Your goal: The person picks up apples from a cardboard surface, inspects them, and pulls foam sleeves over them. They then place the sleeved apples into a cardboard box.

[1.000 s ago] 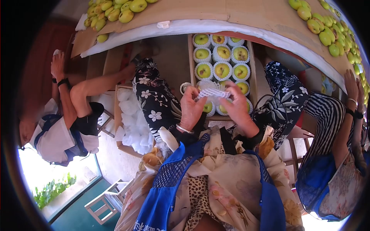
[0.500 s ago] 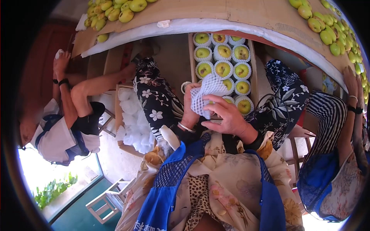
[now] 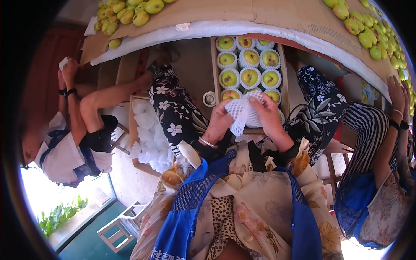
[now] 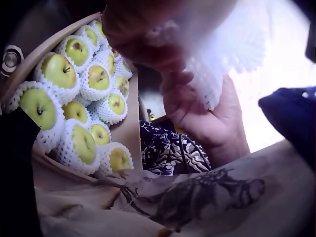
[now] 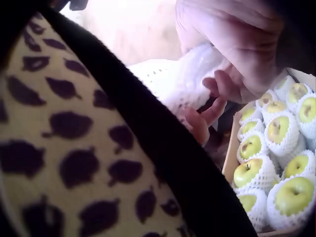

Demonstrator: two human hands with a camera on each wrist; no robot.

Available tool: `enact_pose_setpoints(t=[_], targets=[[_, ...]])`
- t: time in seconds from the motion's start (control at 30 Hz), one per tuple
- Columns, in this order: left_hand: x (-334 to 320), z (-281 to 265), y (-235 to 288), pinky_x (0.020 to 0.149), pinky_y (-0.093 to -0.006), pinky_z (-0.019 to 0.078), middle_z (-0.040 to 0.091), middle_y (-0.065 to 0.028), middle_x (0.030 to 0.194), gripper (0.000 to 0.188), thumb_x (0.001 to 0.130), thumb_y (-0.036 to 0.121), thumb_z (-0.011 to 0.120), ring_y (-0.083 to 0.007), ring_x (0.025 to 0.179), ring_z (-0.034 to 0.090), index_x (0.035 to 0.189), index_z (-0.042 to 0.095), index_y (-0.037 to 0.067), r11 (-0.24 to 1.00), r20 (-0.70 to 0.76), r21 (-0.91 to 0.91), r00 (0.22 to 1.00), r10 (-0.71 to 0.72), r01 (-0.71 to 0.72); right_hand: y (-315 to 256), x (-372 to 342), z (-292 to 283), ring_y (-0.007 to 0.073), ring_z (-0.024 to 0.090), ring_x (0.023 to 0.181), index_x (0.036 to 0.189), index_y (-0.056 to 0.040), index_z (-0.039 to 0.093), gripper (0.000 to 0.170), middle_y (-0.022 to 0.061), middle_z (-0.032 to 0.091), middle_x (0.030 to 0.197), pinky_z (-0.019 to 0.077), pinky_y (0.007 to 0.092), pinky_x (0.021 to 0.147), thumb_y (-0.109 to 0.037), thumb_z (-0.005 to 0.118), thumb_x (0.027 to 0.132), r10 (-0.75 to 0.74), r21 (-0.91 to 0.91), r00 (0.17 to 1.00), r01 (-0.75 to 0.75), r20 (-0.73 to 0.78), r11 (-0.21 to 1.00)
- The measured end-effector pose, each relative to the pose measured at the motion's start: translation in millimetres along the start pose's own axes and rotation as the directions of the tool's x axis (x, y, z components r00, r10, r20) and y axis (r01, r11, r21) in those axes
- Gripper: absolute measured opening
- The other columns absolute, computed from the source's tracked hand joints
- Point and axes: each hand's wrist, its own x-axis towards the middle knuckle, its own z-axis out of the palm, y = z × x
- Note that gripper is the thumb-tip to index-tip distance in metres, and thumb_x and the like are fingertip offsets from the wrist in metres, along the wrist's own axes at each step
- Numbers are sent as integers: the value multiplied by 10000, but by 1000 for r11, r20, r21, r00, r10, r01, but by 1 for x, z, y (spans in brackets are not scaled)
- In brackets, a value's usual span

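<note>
A white foam net sleeve (image 3: 242, 110) is stretched between both hands above the near end of a box. My left hand (image 3: 220, 119) pinches its left edge, and my right hand (image 3: 271, 119) grips the other side with the thumb on top. One end of the net hangs down between the hands. In the right wrist view the sleeve (image 5: 185, 74) lies under the right hand's fingers. Below stands a cardboard box (image 3: 284, 73) of green-yellow apples (image 3: 249, 78), each sitting in its own white foam net. The hands and the sleeve hide part of the nearest rows.
To the left, a carton (image 3: 143, 167) holds a heap of white foam nets (image 3: 149, 125). Ahead runs a cardboard-covered table (image 3: 208, 13) with loose apples (image 3: 125, 13) at both sides. One person (image 3: 73, 143) sits at left, another (image 3: 377, 173) at right. A round metal object (image 3: 209, 99) lies beside the box.
The sleeve was first held stretched flat, then slipped over toward the left hand while the right hand was off to its side. Now both hands hold it, bunched, slightly farther right.
</note>
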Motion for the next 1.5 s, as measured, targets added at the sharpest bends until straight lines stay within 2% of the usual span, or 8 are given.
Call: enact_pose_setpoints(t=[0.27, 0.4, 0.5, 0.63, 0.83, 1.33, 1.4, 1.5], targets=[[2, -21, -14, 682, -222, 479, 612, -41, 886, 123, 867, -14, 491, -81, 776, 579, 980, 539, -3, 973, -184, 215, 982, -45, 85, -10, 1, -13, 81, 568, 698, 914, -10, 574, 124, 37, 627, 807, 450, 221, 625, -103, 601, 837, -263, -284, 962, 233, -74, 930], [2, -15, 15, 745, -256, 471, 594, -79, 998, 311, 821, 29, 576, -132, 848, 586, 1118, 483, 11, 960, -290, 182, 945, -154, 213, -20, 6, -33, 307, 606, 715, 900, -47, 587, 172, 167, 602, 849, 483, 334, 632, -134, 645, 763, -620, -822, 771, 441, 142, 360], [-2, 2, 31, 841, -319, 447, 544, -115, 1117, 616, 727, 109, 699, -190, 965, 564, 1258, 391, 56, 793, -118, 598, 965, 233, -119, -29, -2, -32, 307, 609, 732, 907, -43, 585, 172, 141, 610, 835, 485, 343, 637, -111, 645, 761, -435, -866, 850, 432, 298, 251], [-1, 29, 49, 917, -298, 405, 502, -90, 1206, 786, 634, 131, 779, -172, 1087, 506, 1297, 362, 67, 576, 139, 813, 989, -60, -80, -42, -15, 4, 288, 604, 766, 910, -56, 595, 209, 119, 599, 838, 483, 345, 655, -139, 671, 733, -286, -696, 802, 597, 524, 399], [-4, 2, 22, 778, -250, 472, 614, -10, 966, 356, 733, 77, 708, -72, 883, 552, 1058, 573, 24, 884, 207, 398, 915, -346, 244, -47, -19, 6, 285, 602, 823, 997, -58, 583, 338, 119, 601, 879, 480, 333, 718, -196, 701, 712, -315, -589, 832, 548, 457, 594], [1, 15, 11, 970, -335, 362, 458, -95, 1247, 561, 756, 105, 678, -165, 1152, 429, 1240, 408, 23, 645, 346, 752, 915, -209, -137, -29, 4, 36, 169, 590, 669, 886, -10, 589, 199, 82, 606, 753, 467, 288, 630, -164, 654, 777, -232, -676, 873, 481, 430, 558], [-6, 13, 5, 940, -331, 396, 505, -80, 1194, 519, 767, 120, 675, -154, 1103, 467, 1215, 435, 15, 907, 337, 414, 913, -229, 74, -32, 6, 35, 139, 564, 636, 854, -15, 587, 165, 79, 586, 713, 458, 273, 601, -151, 646, 782, -195, -575, 931, 346, 308, 742], [0, 12, 13, 830, -306, 463, 594, -50, 1047, 392, 793, 161, 659, -123, 925, 555, 1123, 517, 5, 757, 284, 621, 842, -458, 202, -32, -1, 25, 199, 580, 586, 797, -17, 549, 182, 120, 578, 675, 446, 310, 546, -184, 621, 801, -312, -521, 915, 402, 255, 753]])
